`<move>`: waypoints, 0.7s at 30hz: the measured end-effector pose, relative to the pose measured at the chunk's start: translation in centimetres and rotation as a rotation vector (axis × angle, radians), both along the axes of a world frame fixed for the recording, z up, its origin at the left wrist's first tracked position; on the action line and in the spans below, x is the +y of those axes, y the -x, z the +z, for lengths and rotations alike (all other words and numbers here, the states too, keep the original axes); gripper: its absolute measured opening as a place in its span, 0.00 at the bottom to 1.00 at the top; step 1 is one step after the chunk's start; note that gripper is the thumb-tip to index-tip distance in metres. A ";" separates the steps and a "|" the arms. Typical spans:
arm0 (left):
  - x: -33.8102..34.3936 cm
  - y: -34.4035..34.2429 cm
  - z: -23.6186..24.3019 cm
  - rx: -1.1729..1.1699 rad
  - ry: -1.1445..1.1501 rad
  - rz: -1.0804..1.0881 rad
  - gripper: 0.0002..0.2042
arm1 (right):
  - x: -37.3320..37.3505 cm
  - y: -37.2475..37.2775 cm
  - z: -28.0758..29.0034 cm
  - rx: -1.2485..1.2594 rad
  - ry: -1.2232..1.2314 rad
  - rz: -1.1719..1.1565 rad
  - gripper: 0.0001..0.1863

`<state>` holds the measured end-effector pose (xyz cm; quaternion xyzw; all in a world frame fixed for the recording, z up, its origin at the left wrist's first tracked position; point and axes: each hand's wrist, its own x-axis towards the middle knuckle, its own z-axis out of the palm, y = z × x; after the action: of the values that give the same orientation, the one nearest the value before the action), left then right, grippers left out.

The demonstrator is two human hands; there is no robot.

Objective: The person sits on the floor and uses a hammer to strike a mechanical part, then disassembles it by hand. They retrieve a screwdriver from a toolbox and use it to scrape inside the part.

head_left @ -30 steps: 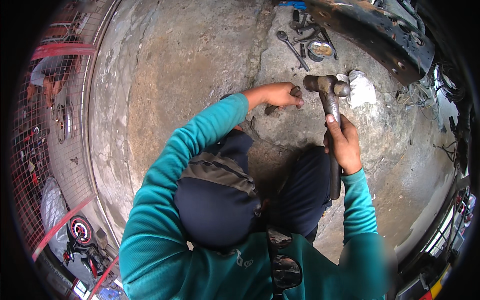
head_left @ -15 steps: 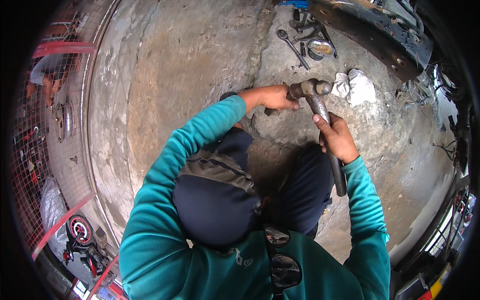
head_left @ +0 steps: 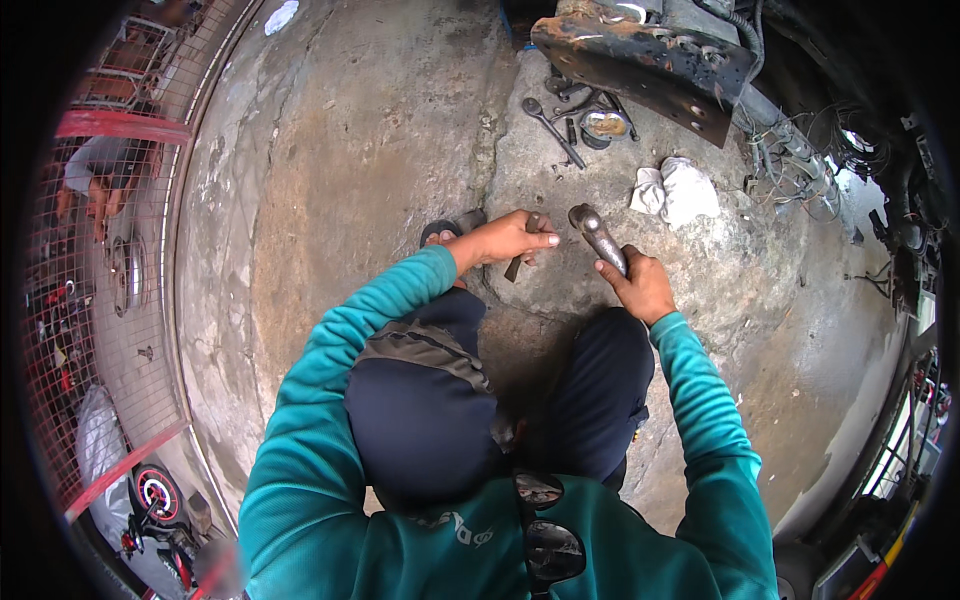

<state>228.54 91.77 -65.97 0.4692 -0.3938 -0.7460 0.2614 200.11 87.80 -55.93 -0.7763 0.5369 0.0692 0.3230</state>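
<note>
My right hand [head_left: 642, 287] is wrapped round the handle of a ball-peen hammer [head_left: 598, 238]. The hammer's head points away from me, apart from my left hand. In my left hand [head_left: 507, 238], closed fingers grip a short, brown, rusty metal bar [head_left: 513, 268], which looks like a chisel. It sticks out on both sides of the fingers, above the concrete between my knees and the far tools. What the bar's lower end touches, if anything, I cannot tell.
Beyond my hands lie a ratchet wrench [head_left: 553, 131], a round tin [head_left: 604, 125] and several other tools. White cloths [head_left: 676, 192] rest to their right. A dark steel beam [head_left: 640, 75] overhangs the far right. Red-framed mesh [head_left: 115, 125] runs along the left; a person [head_left: 100, 165] is behind it.
The hammer has moved away from my left hand, and its handle now points more toward the camera. The bar in my left hand shows more plainly. My view has shifted slightly.
</note>
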 end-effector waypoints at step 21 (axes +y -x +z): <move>11.8 -9.0 16.0 -0.711 0.313 0.077 0.20 | 4.3 -11.7 -15.7 -0.298 -0.086 0.004 0.28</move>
<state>237.52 103.60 -49.98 0.6672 -0.5511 -0.4573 0.2050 211.85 92.08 -71.61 -0.7646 0.4779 -0.0229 0.4319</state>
